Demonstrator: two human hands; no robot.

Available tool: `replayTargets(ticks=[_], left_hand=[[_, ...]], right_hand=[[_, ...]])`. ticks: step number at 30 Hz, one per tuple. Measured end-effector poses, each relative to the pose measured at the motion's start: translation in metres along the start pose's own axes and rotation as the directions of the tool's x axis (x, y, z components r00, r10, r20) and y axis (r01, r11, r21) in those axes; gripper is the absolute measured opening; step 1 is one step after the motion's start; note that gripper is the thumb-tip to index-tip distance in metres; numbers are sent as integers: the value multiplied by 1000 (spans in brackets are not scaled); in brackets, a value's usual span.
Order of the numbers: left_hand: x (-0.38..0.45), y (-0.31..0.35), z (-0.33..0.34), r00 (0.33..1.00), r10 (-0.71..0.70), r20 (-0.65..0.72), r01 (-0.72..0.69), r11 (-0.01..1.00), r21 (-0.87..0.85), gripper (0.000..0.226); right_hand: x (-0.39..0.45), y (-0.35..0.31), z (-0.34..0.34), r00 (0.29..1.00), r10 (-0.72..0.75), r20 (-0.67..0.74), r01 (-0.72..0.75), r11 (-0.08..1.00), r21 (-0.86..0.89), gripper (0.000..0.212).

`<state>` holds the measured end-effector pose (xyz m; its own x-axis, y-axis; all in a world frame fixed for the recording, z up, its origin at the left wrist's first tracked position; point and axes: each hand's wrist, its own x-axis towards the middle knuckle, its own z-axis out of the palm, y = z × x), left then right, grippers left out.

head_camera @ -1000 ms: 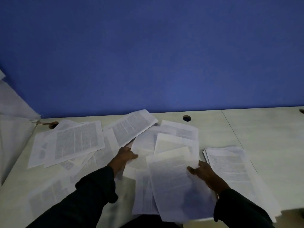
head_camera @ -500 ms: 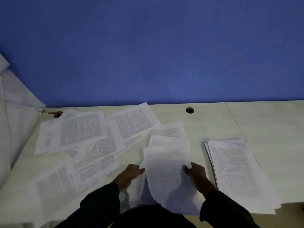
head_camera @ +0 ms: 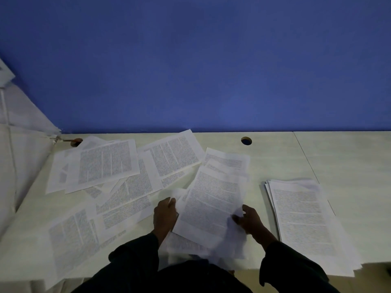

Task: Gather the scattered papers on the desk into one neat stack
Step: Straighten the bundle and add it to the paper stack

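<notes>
- A blue wall [head_camera: 211, 70] was seen filling the upper half of the view, with a pale counter [head_camera: 349, 157] running along its foot.
- Loose printed papers [head_camera: 105, 166] were spread, overlapping and at odd angles, over the left half of the counter; some reached its near edge.
- A gathered stack [head_camera: 304, 220] was laid at the right, well apart from the loose sheets, its edges slightly fanned.
- A small bundle of sheets [head_camera: 211, 206] was held at the centre, tilted, its lower part hanging past the counter's near edge.
- The left hand [head_camera: 165, 216] was placed at the bundle's left edge, its fingers curled round the paper.
- The right hand [head_camera: 249, 220] was set at the bundle's lower right edge, the fingers pinched on the sheets.
- A round cable hole [head_camera: 246, 141] was seen near the wall.
- The sheets were judged light, thin and floppy, likely to slide over one another and to crease if gripped hard; they would best be taken by opposite edges and tapped square before being laid on the stack.
</notes>
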<state>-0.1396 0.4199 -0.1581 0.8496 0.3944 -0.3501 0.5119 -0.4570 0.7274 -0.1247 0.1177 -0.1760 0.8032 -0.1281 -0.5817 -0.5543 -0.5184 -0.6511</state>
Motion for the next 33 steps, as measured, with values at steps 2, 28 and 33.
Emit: replayTargets(ticks=[2,28,33], left_hand=[[8,1,-2,994,92,-56,-92,996,6,46],[129,62,-37,837,156,525,-297,934,197,52],[155,77,-31,906,240,350,-341,902,265,29]], right_hand=[[0,2,-1,1000,10,-13,-10,1000,16,46],[47,-83,-15,977,-55,-205,41,997,-69,20],[50,-91,-27,991,-135,1,131,959,-250,20]])
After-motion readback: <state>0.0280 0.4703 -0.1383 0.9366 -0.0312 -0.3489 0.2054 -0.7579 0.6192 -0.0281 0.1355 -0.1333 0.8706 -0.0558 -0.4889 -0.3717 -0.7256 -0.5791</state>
